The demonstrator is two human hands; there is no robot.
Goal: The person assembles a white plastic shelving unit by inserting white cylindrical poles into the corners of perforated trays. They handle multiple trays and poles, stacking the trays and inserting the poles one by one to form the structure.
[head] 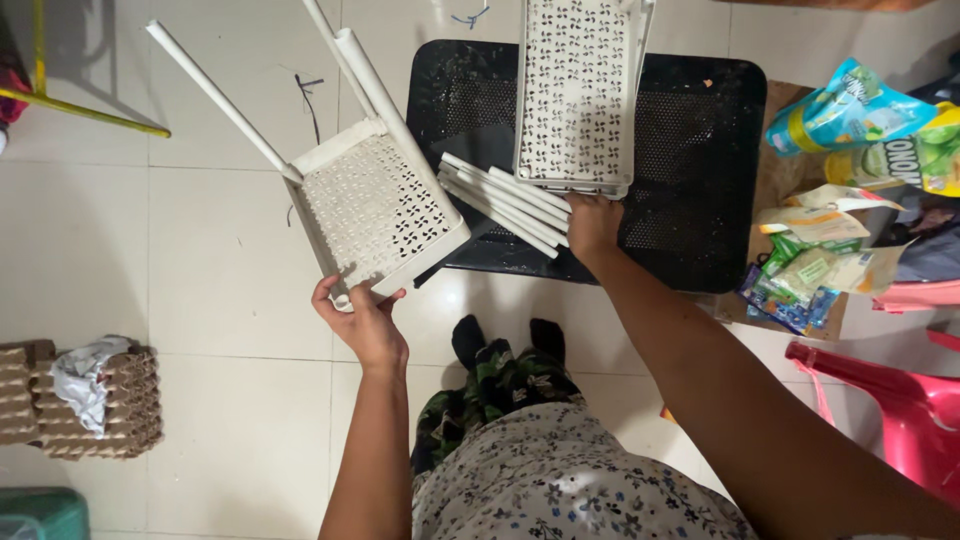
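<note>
Floral-print cloth (560, 480) fills the bottom of the view, with camouflage-patterned trousers and dark socks (505, 345) below it on the floor. From there two bare arms reach out. At the near corner of a white perforated plastic shelf panel (375, 205), the left hand (362, 318) has its grip pinched on the rim, thumb on one side and fingers on the other, holding it tilted above the tiles. Smooth white round tubes (225, 100) stick out of that panel's corners, pointing up and to the left. Over the near ends of a loose bundle of white tubes (505, 200), the right hand (592, 222) lies with its fingers curled down; whether the grip is pressed shut around them cannot be told. That bundle lies on a black perforated plastic panel (690, 150) flat on the floor, just beside a second white perforated panel (578, 95) resting across it.

Glossy pale square tiles (200, 250) make up the floor. Stacked grey cardboard egg trays (125, 405) with a white rag sit at the left. Crinkled foil pouches and packets (850, 115) lie heaped on the right, near a pink plastic stool (900, 400).
</note>
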